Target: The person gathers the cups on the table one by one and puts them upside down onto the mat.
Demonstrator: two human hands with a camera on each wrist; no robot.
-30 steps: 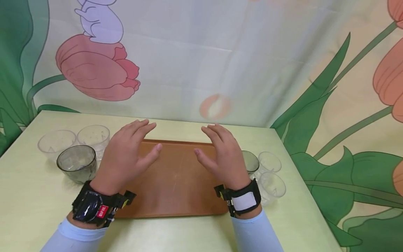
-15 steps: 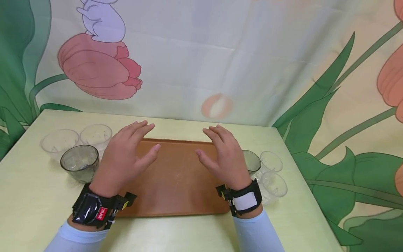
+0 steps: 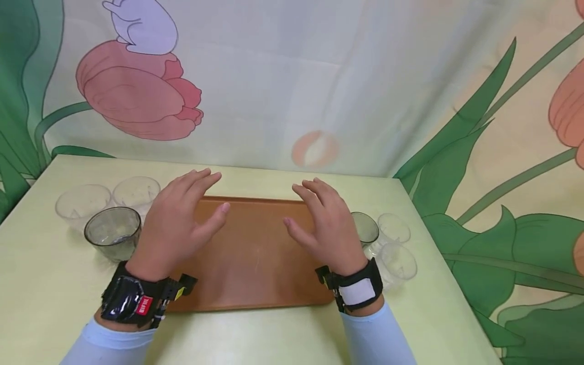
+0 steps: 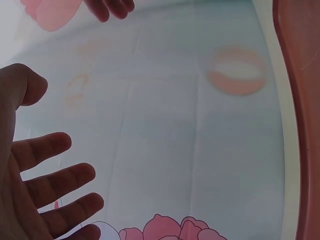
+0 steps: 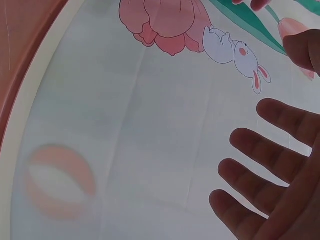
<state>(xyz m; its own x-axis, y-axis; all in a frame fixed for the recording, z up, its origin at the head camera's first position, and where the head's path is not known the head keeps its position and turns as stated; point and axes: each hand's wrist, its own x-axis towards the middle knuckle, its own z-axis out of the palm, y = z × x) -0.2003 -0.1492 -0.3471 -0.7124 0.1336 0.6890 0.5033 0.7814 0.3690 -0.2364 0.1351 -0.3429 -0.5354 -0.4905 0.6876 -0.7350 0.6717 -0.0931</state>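
My left hand hovers over the left part of a brown tray, thumb spread from the fingers and nothing held. Over the tray's right part my right hand mirrors it, also holding nothing. In the left wrist view the fingers are spread and slightly bent; the right wrist view shows the same of the fingers. Just left of the left hand stands a smoky grey glass cup. Another grey cup stands beside the right hand, which partly hides it.
Two clear cups stand behind the left grey cup. To the right of the other grey cup are two more clear cups. The pale table ends at a printed curtain with tulips behind and to the right.
Both hands stay nearly still over the tray. The head view shifts slightly, so the scene sits a little higher in the frame.
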